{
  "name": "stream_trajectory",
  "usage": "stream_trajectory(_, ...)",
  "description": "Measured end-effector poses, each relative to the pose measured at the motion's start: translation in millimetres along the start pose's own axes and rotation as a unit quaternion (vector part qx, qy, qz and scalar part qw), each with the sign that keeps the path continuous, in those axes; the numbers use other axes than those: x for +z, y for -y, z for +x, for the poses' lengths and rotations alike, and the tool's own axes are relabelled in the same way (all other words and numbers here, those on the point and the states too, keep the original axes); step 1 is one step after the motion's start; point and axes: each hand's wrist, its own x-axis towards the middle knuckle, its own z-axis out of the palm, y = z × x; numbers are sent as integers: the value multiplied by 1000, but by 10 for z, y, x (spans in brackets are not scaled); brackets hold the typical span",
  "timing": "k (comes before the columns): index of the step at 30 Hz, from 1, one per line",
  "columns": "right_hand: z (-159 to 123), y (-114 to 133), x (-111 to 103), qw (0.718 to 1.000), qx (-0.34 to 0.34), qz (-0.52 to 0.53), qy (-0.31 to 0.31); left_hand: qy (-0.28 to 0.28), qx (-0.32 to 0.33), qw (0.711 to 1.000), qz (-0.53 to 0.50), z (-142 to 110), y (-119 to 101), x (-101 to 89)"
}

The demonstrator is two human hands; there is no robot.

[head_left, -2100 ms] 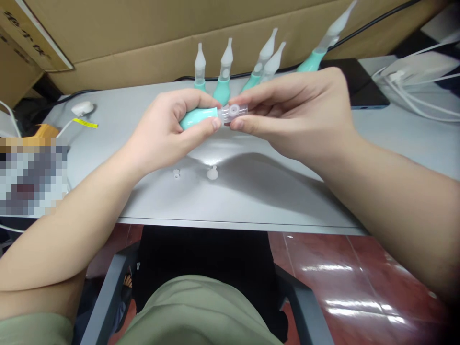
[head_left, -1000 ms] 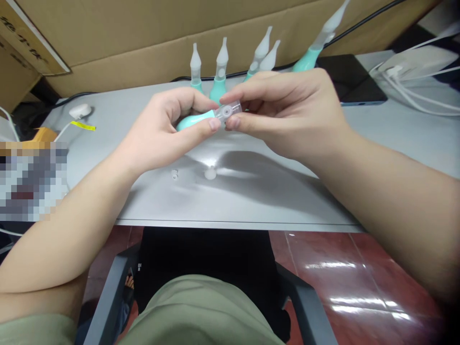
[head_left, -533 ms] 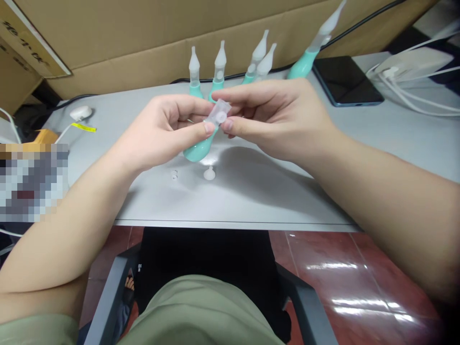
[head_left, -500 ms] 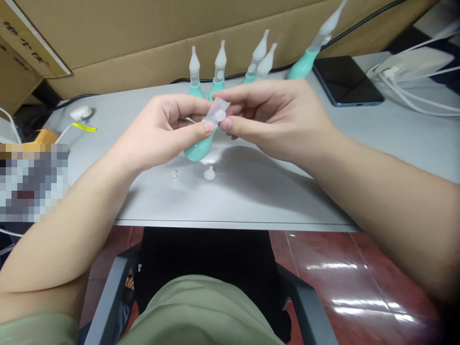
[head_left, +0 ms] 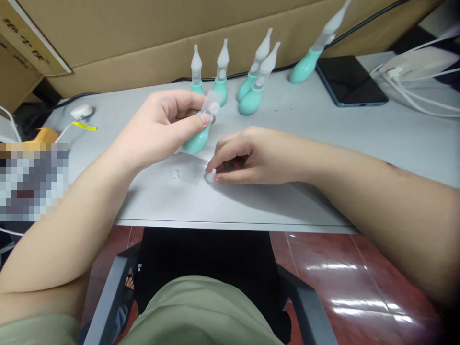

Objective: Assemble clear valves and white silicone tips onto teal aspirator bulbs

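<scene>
In my left hand is a nasal aspirator without a tip. Its teal bulb points down toward me, and the clear upper chamber with a round white plug tilts up past my thumb. My right hand is low over the table, with thumb and index finger closed around a small white funnel-shaped tip at the tabletop. Left of it lies a tiny clear-white part. Behind my hands are several aspirators with white pointed tips, one standing and one leaning among them.
Another tipped aspirator leans against the cardboard at the back. A dark phone and white cables lie at the right. At the left are a white rounded device and a yellow-tagged cable.
My right hand has left the aspirator and moved down to the white tip on the table. My left hand still holds the aspirator, almost in the same place.
</scene>
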Motion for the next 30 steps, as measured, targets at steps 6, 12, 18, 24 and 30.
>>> stream_trajectory(6, -4, 51, -89, 989, 60, 111, -79, 2, -31, 998, -46, -4, -4, 10)
stream_trajectory(12, 104, 88, -127, 921, 4, 223, -319, 42, -15, 998, -42, -23, -46, 19)
stream_trajectory(18, 129, 74, -77, 913, -11, 249, -322, 66, -14, 998, -12, -65, -98, 22)
stream_trajectory(24, 93, 127, -69, 913, 1, 254, -320, 37, -11, 999, -32, -69, -90, 44)
stream_trajectory(30, 62, 171, -67, 919, 5, 223, -326, 57, -8, 993, -103, -74, -156, 73)
